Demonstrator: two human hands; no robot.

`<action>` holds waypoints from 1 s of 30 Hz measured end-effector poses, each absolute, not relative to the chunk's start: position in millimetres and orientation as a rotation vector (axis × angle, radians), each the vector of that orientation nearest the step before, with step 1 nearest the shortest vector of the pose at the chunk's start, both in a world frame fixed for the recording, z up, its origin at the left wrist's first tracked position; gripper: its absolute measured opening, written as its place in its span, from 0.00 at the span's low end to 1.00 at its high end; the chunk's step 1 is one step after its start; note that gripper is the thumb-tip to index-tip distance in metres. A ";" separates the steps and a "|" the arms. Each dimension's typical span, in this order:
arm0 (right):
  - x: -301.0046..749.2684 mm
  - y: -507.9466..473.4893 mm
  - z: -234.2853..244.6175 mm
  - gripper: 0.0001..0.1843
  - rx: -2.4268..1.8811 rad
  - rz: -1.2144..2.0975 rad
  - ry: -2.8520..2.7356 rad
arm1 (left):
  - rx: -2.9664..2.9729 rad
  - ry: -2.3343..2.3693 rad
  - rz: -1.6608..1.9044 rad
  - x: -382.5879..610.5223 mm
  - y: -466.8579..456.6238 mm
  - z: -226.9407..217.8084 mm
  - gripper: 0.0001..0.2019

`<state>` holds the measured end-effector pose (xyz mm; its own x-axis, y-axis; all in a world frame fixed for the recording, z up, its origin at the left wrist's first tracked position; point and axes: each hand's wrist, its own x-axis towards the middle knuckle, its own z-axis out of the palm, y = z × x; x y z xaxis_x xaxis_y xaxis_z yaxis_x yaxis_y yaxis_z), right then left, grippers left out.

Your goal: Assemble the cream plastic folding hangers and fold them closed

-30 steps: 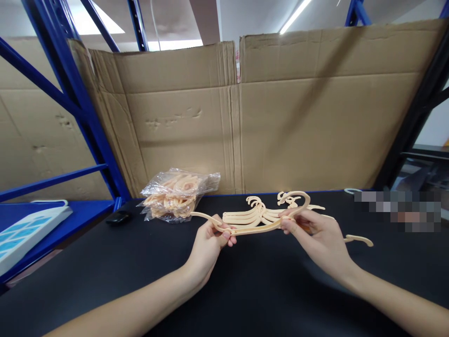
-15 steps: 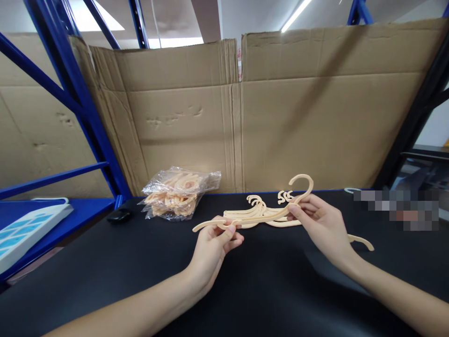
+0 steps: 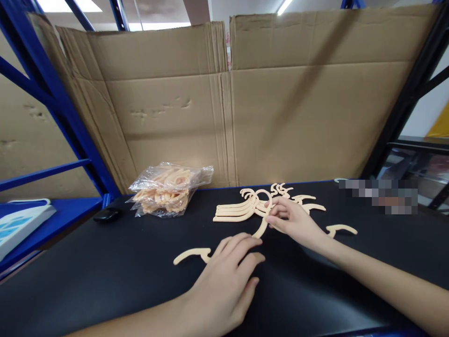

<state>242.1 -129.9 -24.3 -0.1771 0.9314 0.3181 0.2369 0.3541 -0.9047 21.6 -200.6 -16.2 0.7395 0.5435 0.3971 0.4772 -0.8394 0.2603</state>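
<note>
My right hand (image 3: 294, 220) pinches a cream plastic clothes hanger (image 3: 260, 229) near its neck, below the round hook. One notched arm tip shows to the left of my left hand, and another notched tip pokes out beyond my right wrist. My left hand (image 3: 228, 276) lies palm down over the left arm, fingers spread, hiding part of it; whether it touches the hanger I cannot tell. Just behind, several matching hangers (image 3: 233, 212) lie overlapped in a row, their hooks pointing up and away. My right fingers partly cover them.
A clear plastic bag (image 3: 168, 189) of cream hanger pieces sits at the back left. Beside it is a black computer mouse (image 3: 107, 215). A cardboard wall (image 3: 168, 117) closes off the back of the black table (image 3: 115, 285). At far left, a white and blue object (image 3: 24, 224) rests on a blue shelf.
The hanger has come down toward the table. My left hand has let go of its arm and spread its fingers; my right hand has moved left, still gripping near the hook. The view has shifted.
</note>
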 end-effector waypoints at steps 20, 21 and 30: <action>286.8 -75.2 -43.6 0.27 -1.242 0.082 -2.502 | 2.793 1.037 0.453 22.5 -192.9 -24.5 0.22; 287.5 -70.9 -44.7 0.28 -1.263 0.119 -2.525 | 2.791 1.026 0.457 22.5 -193.3 -24.4 0.22; 276.2 -50.4 -46.2 0.27 -1.331 0.119 -2.491 | 2.817 0.869 0.581 17.1 -173.7 -20.2 0.19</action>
